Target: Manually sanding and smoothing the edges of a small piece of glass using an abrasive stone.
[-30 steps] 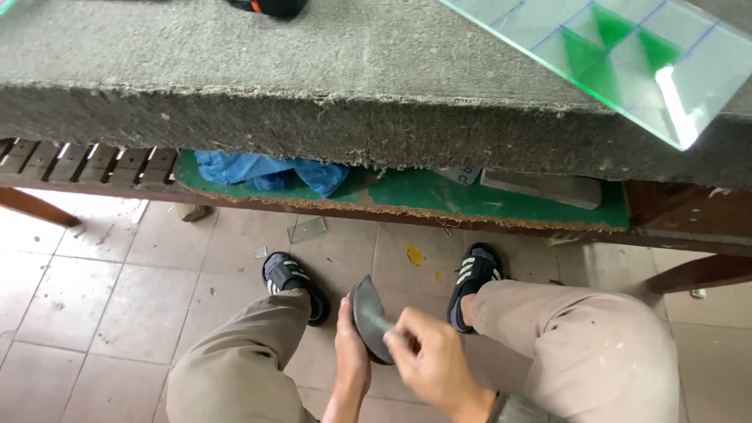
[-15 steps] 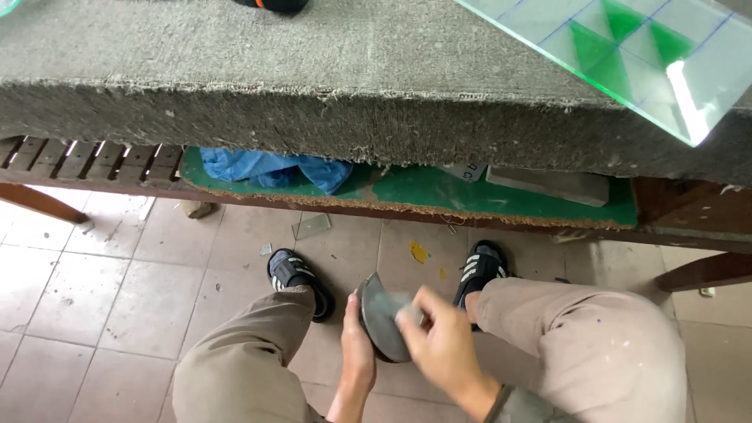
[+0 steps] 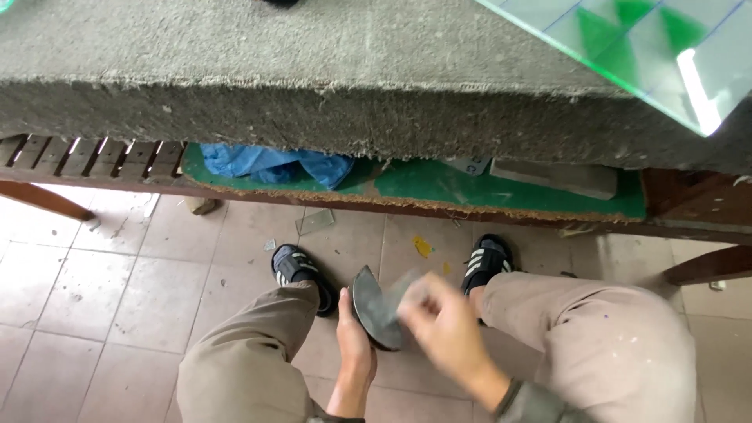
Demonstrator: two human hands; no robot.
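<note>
I look down past a thick grey felt-covered table edge (image 3: 337,117) at my knees. My left hand (image 3: 354,345) grips a dark, curved half-round piece (image 3: 374,307) upright between my legs. My right hand (image 3: 442,329) is blurred with motion and rests against the right side of that piece; whether it holds something small against it cannot be told. Both feet wear dark sandals with white stripes (image 3: 300,270) on the tiled floor.
A pane of glass with green triangles (image 3: 650,47) overhangs the table's right corner. Under the table a green shelf (image 3: 501,192) carries a blue plastic bag (image 3: 274,164) and a grey block (image 3: 556,176). Glass scraps (image 3: 316,222) lie on the tiles.
My right hand has moved up and right along the curved piece, now blurred. My left hand keeps the piece in much the same place.
</note>
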